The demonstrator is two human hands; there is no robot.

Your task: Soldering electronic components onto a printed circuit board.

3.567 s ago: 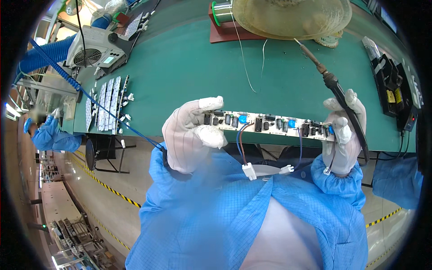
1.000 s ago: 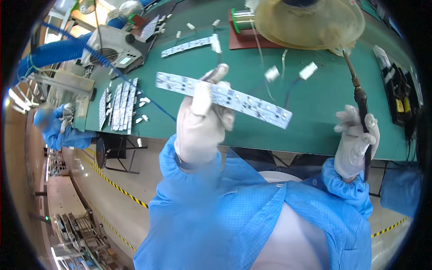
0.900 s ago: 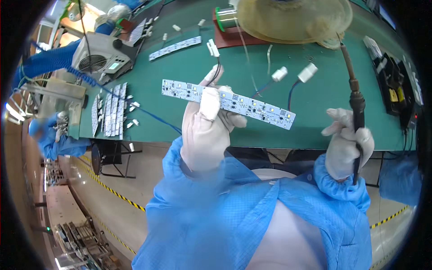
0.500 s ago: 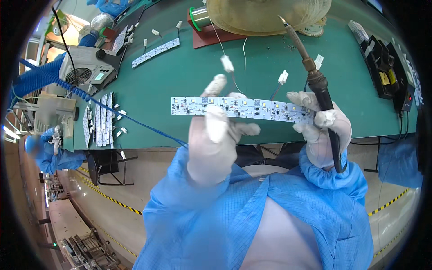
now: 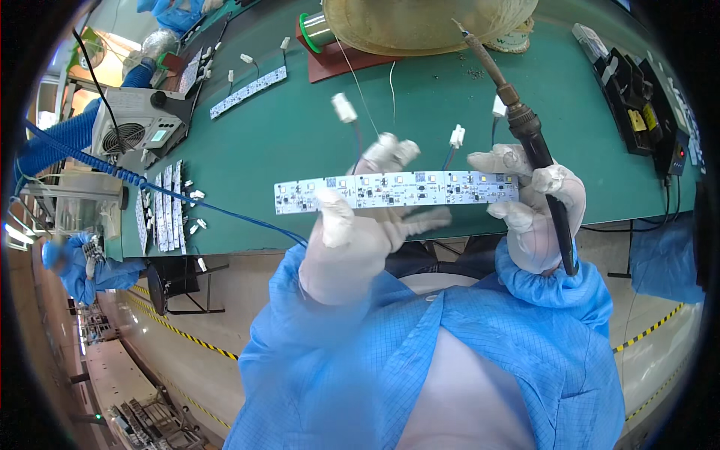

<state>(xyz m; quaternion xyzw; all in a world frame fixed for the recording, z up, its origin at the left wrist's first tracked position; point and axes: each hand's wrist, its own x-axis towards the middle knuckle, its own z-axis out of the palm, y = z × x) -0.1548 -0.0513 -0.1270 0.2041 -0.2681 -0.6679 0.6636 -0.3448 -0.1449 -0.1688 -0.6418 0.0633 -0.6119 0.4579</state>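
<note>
A long white LED circuit board strip point(image 5: 420, 199) is held level above the green bench mat, between my two gloved hands. My left hand point(image 5: 349, 244) has its thumb on the strip's face left of the middle, with other fingers behind the upper edge and one stretched out below. My right hand point(image 5: 547, 202) grips a soldering iron point(image 5: 531, 135), tip pointing up and away, and its fingers also pinch the strip's right end. White plug connectors on short wires, a left one point(image 5: 344, 107), a middle one point(image 5: 457, 136) and a right one point(image 5: 499, 106), stick up behind the strip.
A solder spool point(image 5: 319, 31) stands on a red-brown base by a large translucent vessel point(image 5: 427, 26). Finished-looking strips point(image 5: 169, 210) lie at left, another strip point(image 5: 247, 92) farther back. A grey box unit point(image 5: 139, 124), blue hose point(image 5: 60, 139) and black tray point(image 5: 637, 105) flank the bench.
The strip's left end has dropped, bringing it closer to level. My left thumb has moved left along it, and the left connector has swung left. The whole view has shifted slightly.
</note>
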